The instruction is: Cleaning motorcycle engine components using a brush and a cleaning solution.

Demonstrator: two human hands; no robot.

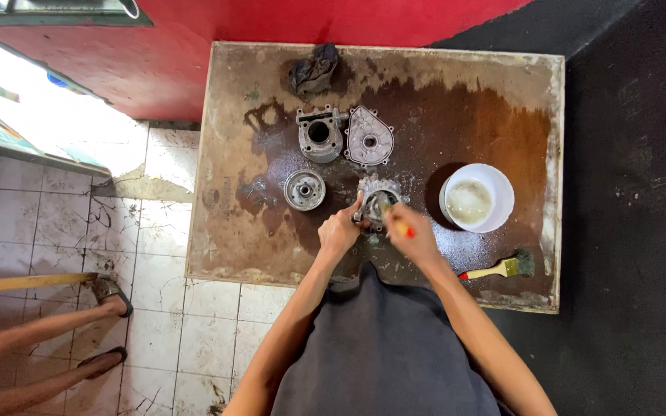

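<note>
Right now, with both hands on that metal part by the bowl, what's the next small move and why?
Probably keep scrubbing: the left hand steadies the metal part while the right hand works a red-handled tool into it. The table around it is wet, and the white bowl sits close for a dip.

The right hand (412,235) hides most of a red-tipped tool (405,229), whose working end cannot be made out

A round grey metal engine part (379,202), wet and grimy, sits near the board's middle, nearer its front edge
</note>
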